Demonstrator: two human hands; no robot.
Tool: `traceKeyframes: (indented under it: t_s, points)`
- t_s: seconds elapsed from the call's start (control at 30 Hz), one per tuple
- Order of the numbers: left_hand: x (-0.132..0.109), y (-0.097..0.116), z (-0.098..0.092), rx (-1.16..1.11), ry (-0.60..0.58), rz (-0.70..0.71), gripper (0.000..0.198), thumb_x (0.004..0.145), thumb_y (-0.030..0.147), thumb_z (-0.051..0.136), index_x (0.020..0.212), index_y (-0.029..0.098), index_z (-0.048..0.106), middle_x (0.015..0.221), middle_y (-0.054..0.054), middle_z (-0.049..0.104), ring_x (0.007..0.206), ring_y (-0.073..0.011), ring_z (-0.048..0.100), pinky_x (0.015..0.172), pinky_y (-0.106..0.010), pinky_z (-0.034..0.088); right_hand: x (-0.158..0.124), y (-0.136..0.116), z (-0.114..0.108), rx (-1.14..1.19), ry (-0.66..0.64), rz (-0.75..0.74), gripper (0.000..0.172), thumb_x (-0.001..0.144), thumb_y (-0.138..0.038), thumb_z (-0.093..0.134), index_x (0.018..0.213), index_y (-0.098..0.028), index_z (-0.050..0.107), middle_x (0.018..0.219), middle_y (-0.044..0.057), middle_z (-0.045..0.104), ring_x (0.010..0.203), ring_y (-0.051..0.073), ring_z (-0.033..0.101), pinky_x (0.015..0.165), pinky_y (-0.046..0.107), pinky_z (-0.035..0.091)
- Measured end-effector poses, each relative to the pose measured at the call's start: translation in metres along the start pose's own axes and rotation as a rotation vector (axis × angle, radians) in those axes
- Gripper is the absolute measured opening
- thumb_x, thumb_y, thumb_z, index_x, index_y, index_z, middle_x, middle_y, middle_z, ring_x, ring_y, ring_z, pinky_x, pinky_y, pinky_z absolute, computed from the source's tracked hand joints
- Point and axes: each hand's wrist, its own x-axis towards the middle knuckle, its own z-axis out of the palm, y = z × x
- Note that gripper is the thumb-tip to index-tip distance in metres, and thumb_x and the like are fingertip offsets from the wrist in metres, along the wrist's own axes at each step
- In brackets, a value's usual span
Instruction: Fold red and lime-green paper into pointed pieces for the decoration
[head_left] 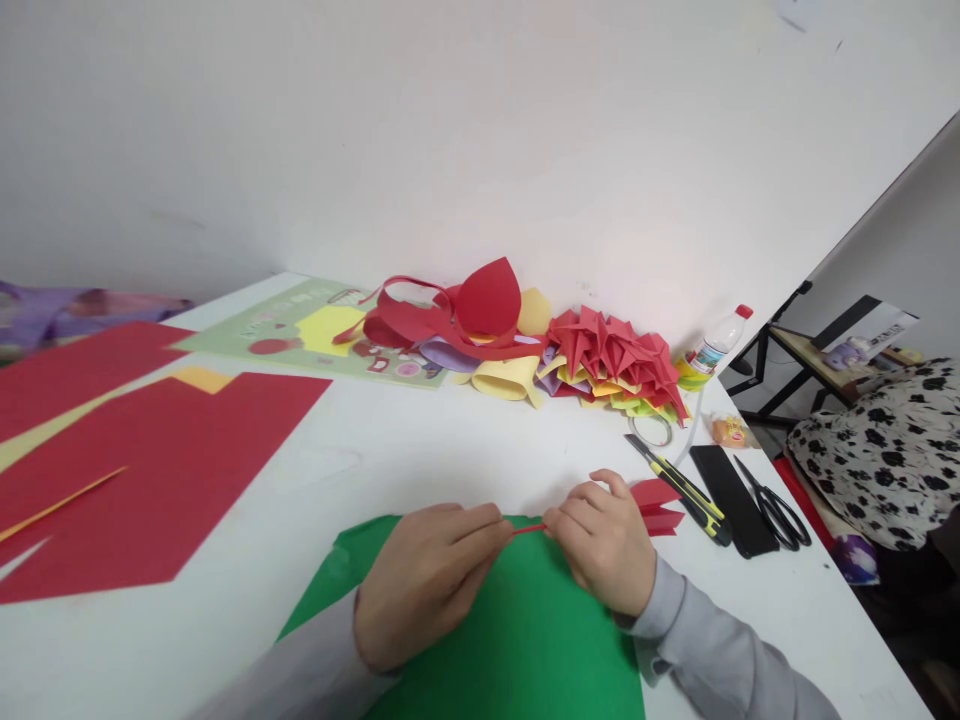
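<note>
Both hands are curled nearly closed over the middle of the table (420, 450). The left hand (431, 580) pinches one end of a red paper piece (529, 528) between thumb and fingertips, with its other fingers tucked under. The right hand (604, 545) is bunched tight around the other end, and the paper's folded, pointed flaps stick out past its knuckles to the right. The thin red stretch between the two hands sits just above a green sheet (525, 640), which lies under both wrists at the near edge of the table.

There is bare white tabletop in front of the hands, up to the wall. To the left a big red sheet (150, 480) lies flat, well apart from them.

The right side is tighter. A utility knife (679, 490) lies just beside the red flaps, then a black strip (731, 500) and scissors (776, 510), close to the table's right edge. A tape ring (651, 428) lies behind the knife, and a plastic bottle (716, 345) stands at the far corner. Along the wall sit a heap of folded paper (615, 350) and loose red paper curls (450, 320).
</note>
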Motion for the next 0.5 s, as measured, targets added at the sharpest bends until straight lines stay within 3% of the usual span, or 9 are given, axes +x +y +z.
traceKeyframes:
  t_s: [0.37,0.5]
  points:
    - [0.0037,0.0012,-0.0015,-0.063,0.082,-0.094,0.016,0.094,0.021,0.048,0.085,0.021,0.061,0.069,0.004,0.066,0.058,-0.0099,0.061,0.057,-0.02,0.046,0.0011,0.004,-0.0004,-0.017,0.016,0.003,0.02,0.099,-0.016,0.043,0.09,-0.017,0.061,0.07,0.0,0.066,0.073,0.014,0.054,0.085,0.036,0.037]
    - [0.0033,0.002,-0.0005,-0.073,0.121,-0.09,0.013,0.094,0.024,0.05,0.093,0.02,0.062,0.079,0.001,0.071,0.064,-0.0099,0.064,0.061,-0.02,0.049,0.001,0.0033,-0.0011,-0.018,0.014,-0.004,0.019,0.098,-0.014,0.043,0.09,-0.016,0.06,0.07,0.0,0.066,0.073,0.014,0.054,0.086,0.036,0.037]
